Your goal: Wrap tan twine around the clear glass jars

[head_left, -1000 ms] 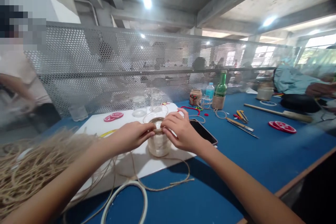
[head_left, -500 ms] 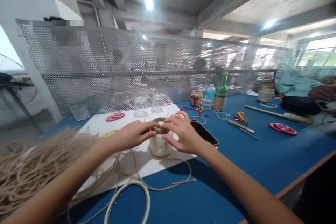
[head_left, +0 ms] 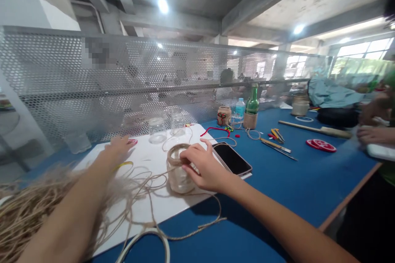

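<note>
"Blue workbench (head_left: 286, 197) under a concrete ceiling, perforated metal screen (head_left: 61, 74) behind it. What's the right hand (head_left: 202, 164) on?"

"Glass jar (head_left: 178, 178), wrapped in pale twine and standing upright on a white board (head_left: 148, 218). Fingers (head_left: 193, 157) curl round its upper side in a narrow hold, with a band of jute twine (head_left: 176, 150) at the rim just beside them."

"And the left hand (head_left: 119, 146)?"

"Open, flat on the board, well left of the grip, holding nothing. Its fingertips are near a red disc (head_left: 132, 141)."

"What's around them?"

"Left of the grip, a loose heap of jute (head_left: 27, 209), strands looping over the board. Right of it, a black phone (head_left: 231, 159) just beside the hand. Beyond the jar, two more glass jars (head_left: 163, 127). At far right, a co-worker's hands (head_left: 372, 134)."
</note>
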Tool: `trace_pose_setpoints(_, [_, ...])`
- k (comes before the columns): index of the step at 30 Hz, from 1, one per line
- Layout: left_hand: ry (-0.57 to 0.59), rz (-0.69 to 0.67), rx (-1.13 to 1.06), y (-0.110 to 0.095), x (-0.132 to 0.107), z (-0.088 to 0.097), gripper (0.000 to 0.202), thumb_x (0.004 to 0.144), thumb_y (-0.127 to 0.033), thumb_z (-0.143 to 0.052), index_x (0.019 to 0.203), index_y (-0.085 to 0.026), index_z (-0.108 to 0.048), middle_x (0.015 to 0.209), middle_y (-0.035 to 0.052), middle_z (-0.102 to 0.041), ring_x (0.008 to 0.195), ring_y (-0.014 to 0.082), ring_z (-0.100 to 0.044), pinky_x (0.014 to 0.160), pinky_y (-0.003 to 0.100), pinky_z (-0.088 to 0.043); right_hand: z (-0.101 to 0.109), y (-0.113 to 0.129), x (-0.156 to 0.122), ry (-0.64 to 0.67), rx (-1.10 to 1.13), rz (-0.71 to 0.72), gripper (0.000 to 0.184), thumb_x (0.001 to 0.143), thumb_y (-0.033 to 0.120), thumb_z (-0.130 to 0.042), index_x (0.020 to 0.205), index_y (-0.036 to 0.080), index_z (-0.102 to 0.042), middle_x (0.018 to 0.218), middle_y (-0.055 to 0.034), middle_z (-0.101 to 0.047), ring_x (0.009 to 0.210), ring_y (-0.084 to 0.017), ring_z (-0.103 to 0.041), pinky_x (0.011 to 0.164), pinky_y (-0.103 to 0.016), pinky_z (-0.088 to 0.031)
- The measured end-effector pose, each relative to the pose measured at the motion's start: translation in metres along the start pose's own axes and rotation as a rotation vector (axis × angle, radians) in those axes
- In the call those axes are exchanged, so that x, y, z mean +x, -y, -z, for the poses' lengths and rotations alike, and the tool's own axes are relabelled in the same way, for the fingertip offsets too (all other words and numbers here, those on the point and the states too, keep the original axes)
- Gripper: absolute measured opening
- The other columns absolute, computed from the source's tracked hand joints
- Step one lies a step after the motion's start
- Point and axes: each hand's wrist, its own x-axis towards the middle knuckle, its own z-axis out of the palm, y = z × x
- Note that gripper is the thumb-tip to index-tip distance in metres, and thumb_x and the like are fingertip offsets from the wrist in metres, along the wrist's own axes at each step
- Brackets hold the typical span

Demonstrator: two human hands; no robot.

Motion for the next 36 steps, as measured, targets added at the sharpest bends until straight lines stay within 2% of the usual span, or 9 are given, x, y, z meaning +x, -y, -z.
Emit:
trace_pose_setpoints(4, [0.026, 0.362, 0.158, -0.004, 0.003, -0.027, 0.054, 0.082, -0.054, -0.030, 0.103, -0.009, -0.051, 0.092, 0.0195, -0.060, 0.092, 0.0359, -0.055, 0.069, 0.043, -0.038, 0.000, 0.000, -0.001, 0.001, -0.075, 0.010, 0.009, 0.085, 0.021, -0.044, 0.093, 0.021, -0.048, 0.091, -0.0024, -0.060, 0.096, -0.017, -0.049, 0.101, -0.045, -0.011])
trace_pose_setpoints(7, [0.087, 0.469, 0.213, -0.008, 0.008, -0.029, 0.054, 0.079, -0.057, -0.034, 0.100, -0.010, -0.051, 0.098, 0.0225, -0.060, 0.093, 0.0356, -0.056, 0.071, 0.041, -0.038, 0.000, 0.001, 0.000, 0.003, -0.095, 0.014, 0.011, 0.085, 0.020, -0.043, 0.095, 0.021, -0.048, 0.092, -0.0026, -0.060, 0.097, -0.017, -0.049, 0.101, -0.045, -0.011])
trace_pose_setpoints(14, [-0.056, 0.361, 0.285, -0.033, 0.013, 0.010, 0.059, 0.079, -0.059, -0.036, 0.115, -0.013, -0.044, 0.095, 0.0193, -0.063, 0.087, 0.0343, -0.059, 0.069, 0.038, -0.040, 0.000, 0.003, 0.000, -0.006, -0.095, 0.021, 0.011, 0.084, 0.018, -0.044, 0.094, 0.022, -0.047, 0.091, -0.0016, -0.060, 0.096, -0.016, -0.049, 0.102, -0.044, -0.010])
trace_pose_setpoints(17, [-0.151, 0.176, 0.259, -0.054, 0.010, 0.039, 0.058, 0.080, -0.060, -0.036, 0.115, -0.015, -0.046, 0.100, 0.0164, -0.062, 0.091, 0.0314, -0.058, 0.071, 0.035, -0.041, 0.001, 0.003, 0.000, 0.003, -0.097, 0.022, 0.011, 0.084, 0.018, -0.043, 0.094, 0.022, -0.047, 0.091, -0.0019, -0.060, 0.095, -0.016, -0.049, 0.102, -0.044, -0.010])
trace_pose_setpoints(21, [-0.228, -0.115, 0.289, -0.090, -0.011, 0.077, 0.052, 0.081, -0.059, -0.039, 0.112, -0.019, -0.051, 0.107, 0.0108, -0.059, 0.097, 0.0266, -0.054, 0.084, 0.034, -0.038, 0.001, 0.004, 0.000, 0.011, -0.080, 0.021, 0.013, 0.084, 0.016, -0.043, 0.094, 0.022, -0.047, 0.091, -0.0017, -0.060, 0.096, -0.017, -0.049, 0.102, -0.046, -0.010])
trace_pose_setpoints(27, [-0.163, -0.288, 0.260, -0.129, -0.053, 0.104, 0.048, 0.077, -0.059, -0.045, 0.106, -0.021, -0.056, 0.113, 0.0093, -0.056, 0.104, 0.0262, -0.050, 0.091, 0.036, -0.035, 0.001, 0.006, -0.001, 0.014, -0.085, 0.010, 0.013, 0.084, 0.017, -0.041, 0.094, 0.022, -0.048, 0.089, -0.0026, -0.060, 0.095, -0.017, -0.049, 0.100, -0.046, -0.014])
trace_pose_setpoints(30, [-0.088, -0.231, 0.208, -0.130, -0.071, 0.104, 0.052, 0.075, -0.060, -0.048, 0.109, -0.023, -0.055, 0.112, 0.0095, -0.058, 0.101, 0.0272, -0.053, 0.088, 0.037, -0.038, 0.001, 0.006, -0.002, 0.013, -0.084, 0.003, 0.013, 0.084, 0.016, -0.041, 0.094, 0.022, -0.048, 0.090, -0.0027, -0.059, 0.094, -0.017, -0.049, 0.100, -0.046, -0.015])
trace_pose_setpoints(34, [0.060, 0.040, 0.095, -0.116, -0.095, 0.090, 0.056, 0.078, -0.062, -0.041, 0.124, -0.029, -0.044, 0.119, 0.0083, -0.057, 0.086, 0.0269, -0.061, 0.071, 0.035, -0.044, 0.001, 0.007, -0.002, 0.011, -0.075, 0.007, 0.013, 0.085, 0.016, -0.040, 0.094, 0.021, -0.048, 0.090, -0.0027, -0.059, 0.095, -0.017, -0.050, 0.101, -0.046, -0.013])
trace_pose_setpoints(36, [0.124, 0.097, 0.027, -0.115, -0.106, 0.078, 0.052, 0.080, -0.061, -0.039, 0.120, -0.029, -0.047, 0.109, 0.0081, -0.062, 0.081, 0.0259, -0.062, 0.066, 0.033, -0.044, 0.001, 0.007, -0.002, 0.004, -0.076, 0.009, 0.012, 0.085, 0.016, -0.041, 0.094, 0.021, -0.048, 0.089, -0.0026, -0.058, 0.094, -0.016, -0.050, 0.101, -0.046, -0.012])
